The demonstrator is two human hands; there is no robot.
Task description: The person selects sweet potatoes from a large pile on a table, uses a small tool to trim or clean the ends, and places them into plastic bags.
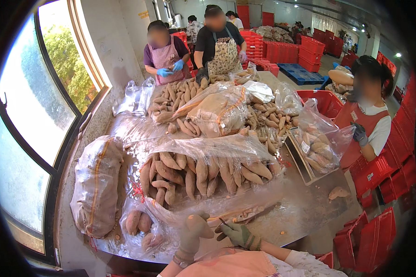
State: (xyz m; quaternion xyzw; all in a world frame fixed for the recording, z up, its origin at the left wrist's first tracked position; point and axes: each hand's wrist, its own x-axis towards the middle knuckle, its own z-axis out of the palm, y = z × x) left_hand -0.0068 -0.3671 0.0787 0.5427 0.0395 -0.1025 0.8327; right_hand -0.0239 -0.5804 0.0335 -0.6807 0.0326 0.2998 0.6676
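Observation:
My left hand [190, 242], in a grey-green work glove, grips a sweet potato [204, 228] with a pale cut spot at its upper end. Close to its right, my right hand [242, 237], gloved alike, holds a small knife [224, 222] whose dark tip sticks out past the fingers; the rest is hidden. Just beyond both hands lies an opened clear plastic sack [215, 142], with many sweet potatoes [197, 173] spilling towards me. To the left, a clear plastic bag [138, 204] contains several redder sweet potatoes [138, 221].
A full, closed sack [97, 187] lies along the left, near the window. Another full sack [216, 110] rests mid-table. At right, a bagged load of sweet potatoes [319, 152] sits on a scale [300, 162] before a co-worker [362, 114]. Two co-workers [166, 59] stand opposite. Red crates [365, 239] stand at right.

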